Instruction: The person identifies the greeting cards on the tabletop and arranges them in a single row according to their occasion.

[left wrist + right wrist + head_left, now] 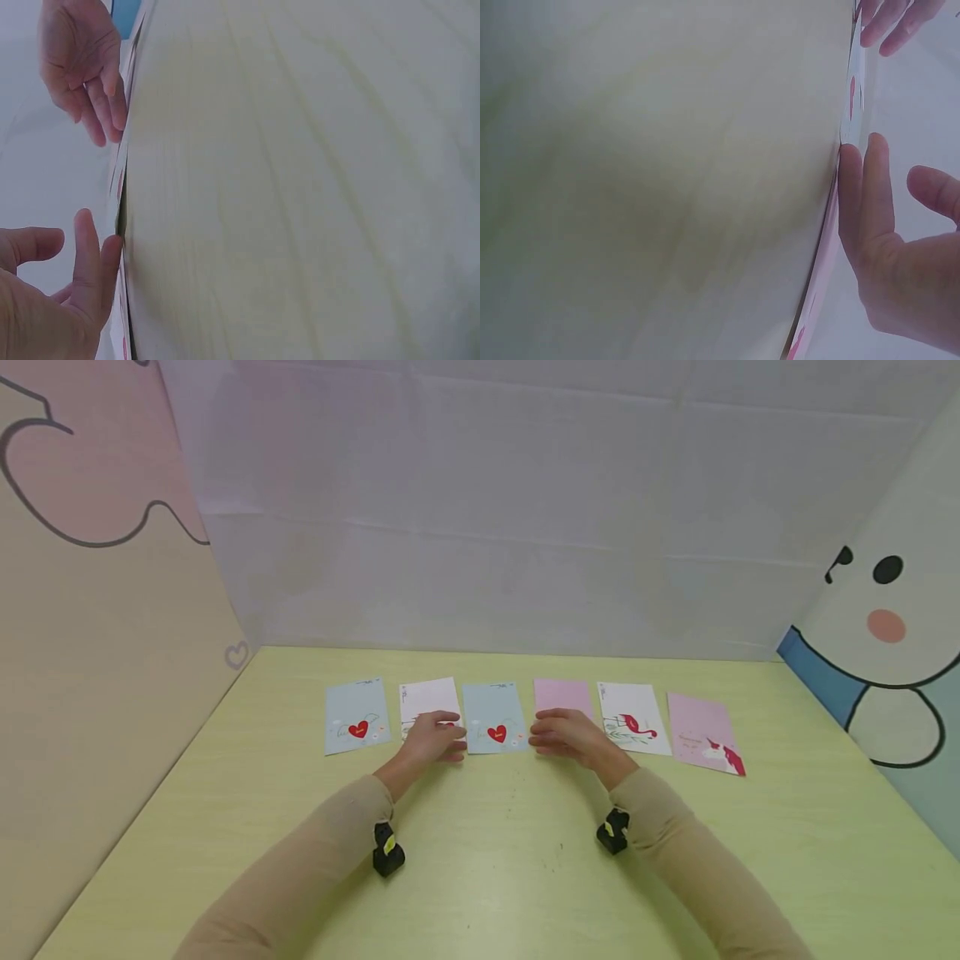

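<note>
Postcards lie in one row across the table. In the head view my left hand [431, 739] is over the lower part of a white flamingo card [427, 695], its fingertips near the left edge of a blue heart card [495, 706]. On that blue card's other side, my right hand [576, 735] covers the lower part of a pink card [562, 693]. Both hands hold nothing. In the left wrist view the left hand [56, 300] has its fingers extended and thumb apart. The right wrist view shows the right hand [900, 255] likewise, fingertips close to the card edges.
Another blue heart card [356, 714] lies at the row's left end. To the right are a second white flamingo card [633, 710] and a pink unicorn card [705, 731]. Behind the table [510, 877] hangs a white sheet [510, 527]; printed panels flank it.
</note>
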`<state>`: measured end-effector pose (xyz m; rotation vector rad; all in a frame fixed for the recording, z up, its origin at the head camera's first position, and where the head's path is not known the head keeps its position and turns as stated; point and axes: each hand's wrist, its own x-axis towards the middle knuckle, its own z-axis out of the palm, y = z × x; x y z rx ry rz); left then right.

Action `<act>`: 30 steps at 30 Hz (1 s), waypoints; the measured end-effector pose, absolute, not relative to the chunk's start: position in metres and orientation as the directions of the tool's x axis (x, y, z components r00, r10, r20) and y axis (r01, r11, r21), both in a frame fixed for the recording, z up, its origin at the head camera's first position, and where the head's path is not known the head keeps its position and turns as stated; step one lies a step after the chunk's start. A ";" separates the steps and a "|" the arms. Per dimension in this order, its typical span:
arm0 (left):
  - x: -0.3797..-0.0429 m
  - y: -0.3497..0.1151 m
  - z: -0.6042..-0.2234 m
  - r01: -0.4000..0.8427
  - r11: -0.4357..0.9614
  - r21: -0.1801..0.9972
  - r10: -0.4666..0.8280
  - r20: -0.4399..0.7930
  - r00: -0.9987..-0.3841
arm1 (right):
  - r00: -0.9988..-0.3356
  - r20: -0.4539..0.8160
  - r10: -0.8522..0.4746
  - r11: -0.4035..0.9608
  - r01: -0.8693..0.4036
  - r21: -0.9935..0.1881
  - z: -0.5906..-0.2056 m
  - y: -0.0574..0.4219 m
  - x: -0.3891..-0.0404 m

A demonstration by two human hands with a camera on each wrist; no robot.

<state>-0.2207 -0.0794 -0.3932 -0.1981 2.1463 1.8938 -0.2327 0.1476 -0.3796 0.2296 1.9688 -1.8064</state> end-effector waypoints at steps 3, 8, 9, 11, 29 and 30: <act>-0.222 -0.079 -0.393 -0.259 0.131 0.957 0.067 -0.269 -0.961 | -0.882 -0.437 -0.178 0.118 0.422 -0.899 -0.380 0.148 -0.233; -0.227 -0.076 -0.396 -0.219 0.162 0.962 0.036 -0.228 -0.973 | -0.880 -0.440 -0.178 0.125 0.423 -0.897 -0.381 0.147 -0.234; -0.228 -0.075 -0.397 -0.215 0.171 0.962 0.028 -0.223 -0.974 | -0.880 -0.441 -0.176 0.126 0.424 -0.897 -0.381 0.147 -0.234; -0.230 -0.073 -0.398 -0.207 0.195 0.959 0.014 -0.214 -0.977 | -0.879 -0.444 -0.173 0.129 0.426 -0.895 -0.382 0.147 -0.235; -0.233 -0.072 -0.402 -0.195 0.184 0.963 0.035 -0.205 -0.978 | -0.889 -0.433 -0.150 0.183 0.406 -0.895 -0.383 0.145 -0.235; -0.233 -0.073 -0.401 -0.195 0.174 0.965 0.043 -0.205 -0.978 | -0.891 -0.428 -0.151 0.188 0.400 -0.897 -0.382 0.145 -0.235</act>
